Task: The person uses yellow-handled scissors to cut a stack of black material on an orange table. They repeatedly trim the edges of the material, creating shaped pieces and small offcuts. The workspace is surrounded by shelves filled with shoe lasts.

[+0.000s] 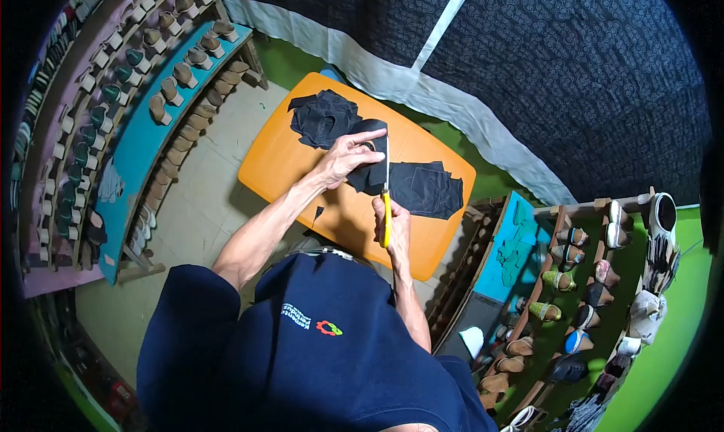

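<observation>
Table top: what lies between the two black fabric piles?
In the head view, the left hand holding a black piece, and the scissors cutting it.

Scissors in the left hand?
No, the right hand holds the yellow-handled scissors; the left hand holds the black fabric.

Black cloth under the scissors

Black cloth piece (367, 149), thin and limp, lifted above the middle of the orange table (286, 168), upper edge curled over, lower part hanging down. Yellow-handled scissors (385, 198), upright, handle near, blade pointing far, lying against the cloth's right edge. Stack of cut black pieces (428, 188) just right, flat.
</observation>
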Available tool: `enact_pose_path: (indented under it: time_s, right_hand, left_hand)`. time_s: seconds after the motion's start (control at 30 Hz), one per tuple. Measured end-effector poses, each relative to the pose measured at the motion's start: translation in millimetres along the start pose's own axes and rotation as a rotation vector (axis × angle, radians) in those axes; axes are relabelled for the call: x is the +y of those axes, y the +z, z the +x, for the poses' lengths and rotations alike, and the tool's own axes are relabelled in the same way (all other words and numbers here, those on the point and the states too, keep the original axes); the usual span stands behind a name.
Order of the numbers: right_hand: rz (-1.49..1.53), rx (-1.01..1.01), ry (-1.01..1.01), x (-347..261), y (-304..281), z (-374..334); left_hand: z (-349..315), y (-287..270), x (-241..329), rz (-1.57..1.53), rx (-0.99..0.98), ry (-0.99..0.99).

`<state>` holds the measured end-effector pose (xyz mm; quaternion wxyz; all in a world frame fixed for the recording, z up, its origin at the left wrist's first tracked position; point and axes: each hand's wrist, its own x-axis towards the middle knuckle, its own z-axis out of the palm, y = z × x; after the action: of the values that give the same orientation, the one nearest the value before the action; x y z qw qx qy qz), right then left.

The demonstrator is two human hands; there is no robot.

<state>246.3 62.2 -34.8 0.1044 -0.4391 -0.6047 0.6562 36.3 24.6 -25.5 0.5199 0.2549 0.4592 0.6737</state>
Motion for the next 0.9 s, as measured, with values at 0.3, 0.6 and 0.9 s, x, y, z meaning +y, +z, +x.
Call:
enact_pose_path:
  time_s: [0.3, 0.6, 0.9]
  right_hand:
    - [-0.021, -0.038, -0.043, -3.6, 1.1, 3.7]
    - [-0.141, 0.048, -0.1, -15.4, 2.0, 6.2]
    - [-0.115, 0.08, -0.048, -16.7, 1.7, 6.3]
  left_hand:
    - [-9.0, 9.5, -4.3, 0.008, 0.029, 0.027]
    - [-14.7, 15.9, -5.3, 0.037, 0.014, 0.013]
    - [-15.1, 15.8, -7.4, 0.023, 0.017, 0.012]
